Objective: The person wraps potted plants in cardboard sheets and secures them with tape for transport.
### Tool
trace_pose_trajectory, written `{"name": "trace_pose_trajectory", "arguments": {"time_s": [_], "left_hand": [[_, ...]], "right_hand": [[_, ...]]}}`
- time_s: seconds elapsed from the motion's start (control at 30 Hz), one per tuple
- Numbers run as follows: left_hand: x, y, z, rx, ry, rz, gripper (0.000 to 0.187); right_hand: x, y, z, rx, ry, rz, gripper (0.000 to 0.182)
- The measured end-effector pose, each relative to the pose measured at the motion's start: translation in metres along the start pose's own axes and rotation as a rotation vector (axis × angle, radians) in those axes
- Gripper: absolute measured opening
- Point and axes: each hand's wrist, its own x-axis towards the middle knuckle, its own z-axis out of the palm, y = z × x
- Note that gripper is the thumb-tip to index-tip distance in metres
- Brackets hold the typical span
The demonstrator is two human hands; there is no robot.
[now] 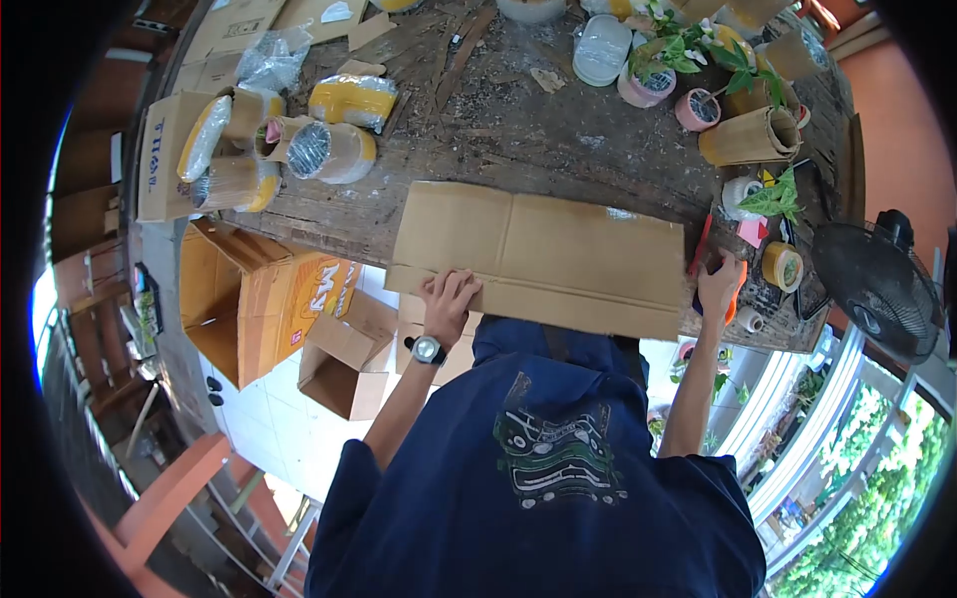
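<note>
A flat brown cardboard sheet (588,249) with crease lines lies at the table's near edge, partly overhanging it. My left hand (451,296), a watch on its wrist, grips the sheet's near edge at the left with bent fingers on top; the thumb is hidden. Beyond the sheet's right end, my right hand (720,287) is curled beside an orange object (739,294), mostly covered by the hand. What the fingers hold there is not clear. A thin red tool (702,244) lies just past that hand. A roll of tape (783,266) sits to its right.
Wrapped cardboard tubes (334,152) stand at the left of the wooden table (449,120). Potted plants (653,80) and a cardboard tube (750,138) occupy the far right. A black fan (872,284) is at the right edge. Open boxes (261,299) stand on the floor below left.
</note>
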Motion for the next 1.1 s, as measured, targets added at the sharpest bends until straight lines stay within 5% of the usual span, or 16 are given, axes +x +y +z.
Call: {"name": "trace_pose_trajectory", "arguments": {"time_s": [0.3, 0.4, 0.53, 0.67, 0.97, 1.1], "left_hand": [[0.042, -0.036, 0.047, 0.057, -0.072, 0.125, 0.047], [0.061, -0.040, 0.042, 0.034, -0.181, 0.164, 0.049], [0.076, -0.043, 0.038, 0.064, -0.207, 0.192, 0.055], [0.081, -0.041, 0.031, 0.159, -0.266, 0.154, 0.064], [0.068, -0.025, 0.038, 0.076, -0.442, 0.009, 0.094], [0.078, -0.021, 0.029, -0.008, -0.441, -0.079, 0.078]], "right_hand": [[-0.066, -0.007, -0.022, -0.155, 0.252, 0.245, 0.053], [-0.069, 0.013, -0.006, -0.003, 0.033, 0.469, 0.055], [-0.067, 0.026, 0.007, -0.132, -0.057, 0.425, 0.045], [-0.074, 0.042, 0.015, -0.080, 0.092, 0.344, 0.037], [-0.112, 0.001, -0.026, 1.112, -0.042, 0.398, 0.023], [-0.112, -0.072, -0.038, 1.237, -0.410, 0.280, 0.028]]}}
